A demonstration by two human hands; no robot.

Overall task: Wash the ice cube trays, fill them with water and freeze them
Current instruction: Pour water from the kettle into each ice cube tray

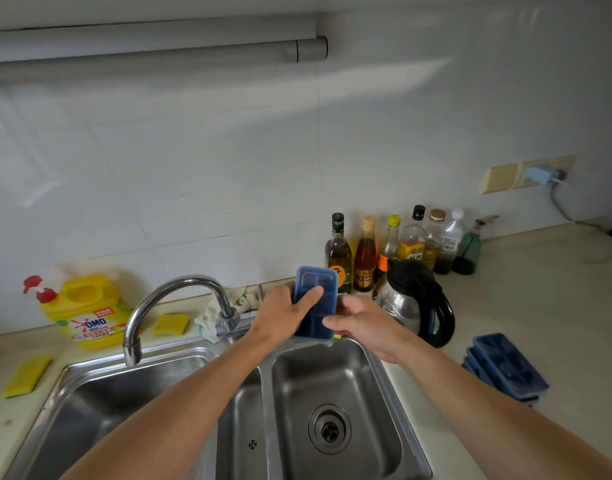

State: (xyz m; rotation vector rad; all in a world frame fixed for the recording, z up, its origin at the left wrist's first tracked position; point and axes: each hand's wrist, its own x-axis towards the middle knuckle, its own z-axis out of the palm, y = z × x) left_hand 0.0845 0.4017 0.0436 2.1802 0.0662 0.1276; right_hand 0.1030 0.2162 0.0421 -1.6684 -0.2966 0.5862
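Note:
A blue ice cube tray (319,292) is held nearly upright above the back edge of the right basin (346,372) of a steel double sink. My left hand (283,315) grips its left edge, thumb across the compartments. My right hand (361,320) is at the tray's right side, with its fingertips on the tray's lower part. A stack of more blue trays (508,367) lies on the counter to the right of the sink. The chrome faucet (173,306) arches over the left basin (124,403), and no water is visible from it.
A steel and black kettle (415,301) stands just right of my hands. Several bottles (394,247) line the wall behind it. A yellow detergent jug (90,310), yellow sponges (171,323) (25,375) and a rag (214,311) sit behind and left of the sink.

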